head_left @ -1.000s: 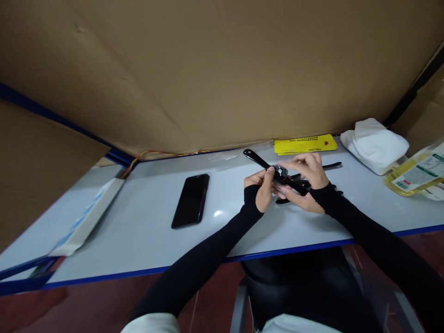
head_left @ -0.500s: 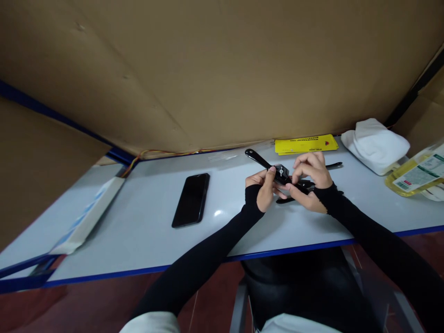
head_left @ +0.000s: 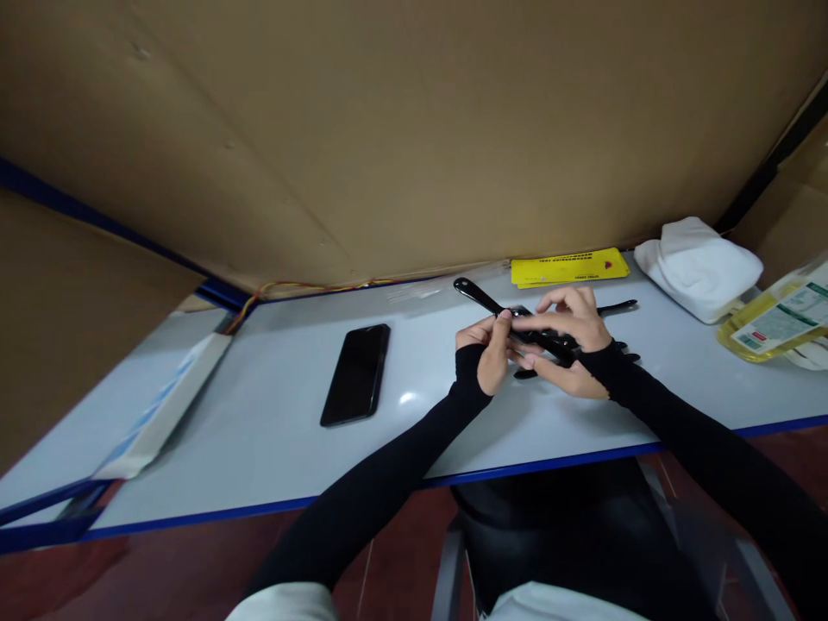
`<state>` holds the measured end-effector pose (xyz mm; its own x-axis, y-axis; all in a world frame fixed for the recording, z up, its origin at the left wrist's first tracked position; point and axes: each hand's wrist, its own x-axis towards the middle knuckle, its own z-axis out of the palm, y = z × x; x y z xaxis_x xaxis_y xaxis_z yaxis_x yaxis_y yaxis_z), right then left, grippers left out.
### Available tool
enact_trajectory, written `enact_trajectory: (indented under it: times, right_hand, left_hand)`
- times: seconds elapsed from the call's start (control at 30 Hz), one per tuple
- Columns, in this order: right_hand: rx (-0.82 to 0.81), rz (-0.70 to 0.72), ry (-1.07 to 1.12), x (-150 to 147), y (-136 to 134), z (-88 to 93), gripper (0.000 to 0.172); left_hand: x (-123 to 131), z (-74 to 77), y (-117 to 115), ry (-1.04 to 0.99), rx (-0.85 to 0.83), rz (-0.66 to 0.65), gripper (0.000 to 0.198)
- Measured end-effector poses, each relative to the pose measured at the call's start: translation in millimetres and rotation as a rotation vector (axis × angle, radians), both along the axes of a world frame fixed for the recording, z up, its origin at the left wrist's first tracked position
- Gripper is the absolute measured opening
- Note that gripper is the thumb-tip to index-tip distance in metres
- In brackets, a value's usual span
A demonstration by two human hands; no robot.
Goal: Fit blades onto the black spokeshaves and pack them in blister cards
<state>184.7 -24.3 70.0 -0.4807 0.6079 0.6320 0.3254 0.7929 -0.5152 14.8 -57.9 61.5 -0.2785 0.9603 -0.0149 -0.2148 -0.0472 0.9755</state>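
A black spokeshave is held up over the table, one handle pointing to the upper left. My left hand is closed round its middle, thumb on top. From the other side, my right hand has its fingers over the centre of the spokeshave and its thumb below. Those fingers hide most of the blade and screw area. Under and behind my right hand lie more black spokeshaves on the table, partly covered; their number cannot be told. Black sleeves reach both palms.
A black phone lies left of my hands on the white table. Yellow printed packaging and clear plastic sit by the cardboard wall. To the right are a white cloth bundle and a bottle of yellow liquid.
My right fingers have moved left and stretched across the spokeshave's middle, covering the silver screw that showed before. My left hand keeps its grip in nearly the same place.
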Motion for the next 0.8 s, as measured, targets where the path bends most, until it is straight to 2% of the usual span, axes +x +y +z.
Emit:
enact_trajectory:
  times: [0.07,0.2,0.23,0.27,0.33,0.37,0.43,0.53,0.57,0.7,0.77,0.8]
  right_hand:
    - [0.012,0.061,0.029,-0.7,-0.4,-2.3,0.029]
    - [0.006,-0.033,0.056,0.1,-0.6,-2.0,0.057]
    - [0.0,-0.047,0.04,0.9,-0.5,-0.8,0.056]
    - [-0.007,-0.035,0.02,1.8,-0.5,0.7,0.047]
    - [-0.023,0.027,-0.01,3.4,-0.8,3.6,0.019]
    - [-0.032,0.052,-0.015,3.7,-1.2,4.8,0.011]
    - [-0.044,0.045,-0.007,2.5,-2.4,5.5,0.013]
    - [-0.003,-0.052,0.021,-2.6,-3.5,2.3,0.031]
    - [0.026,-0.065,0.028,-4.0,-3.0,0.6,0.033]
    - [0.095,-0.028,0.022,-1.3,2.3,-3.9,0.008]
    - [0.064,-0.058,0.016,1.7,4.0,-3.5,0.014]
    - [0.04,-0.084,0.016,2.4,3.9,-2.8,0.022]
  left_hand:
    - [0.6,0.2,0.3,0.006,-0.008,0.015,0.056]
    - [1.2,0.0,0.6,-0.006,-0.008,-0.018,0.058]
    - [1.2,-0.2,0.5,-0.005,-0.008,-0.019,0.058]
    - [1.1,-0.5,0.5,0.001,-0.01,-0.015,0.058]
    - [1.0,-1.2,0.5,0.021,-0.018,0.002,0.058]
    - [0.9,-1.5,0.5,0.029,-0.022,0.006,0.058]
    - [0.8,-1.8,0.4,0.033,-0.024,0.011,0.059]
    - [1.0,-1.8,0.0,0.025,-0.026,0.005,0.059]
    - [1.1,-1.7,-0.2,0.024,-0.025,0.007,0.059]
    - [1.4,-1.5,-0.1,0.026,-0.029,0.023,0.059]
    - [1.3,-0.8,0.3,0.015,-0.03,0.012,0.06]
    - [1.3,-0.3,0.4,0.007,-0.028,0.005,0.06]
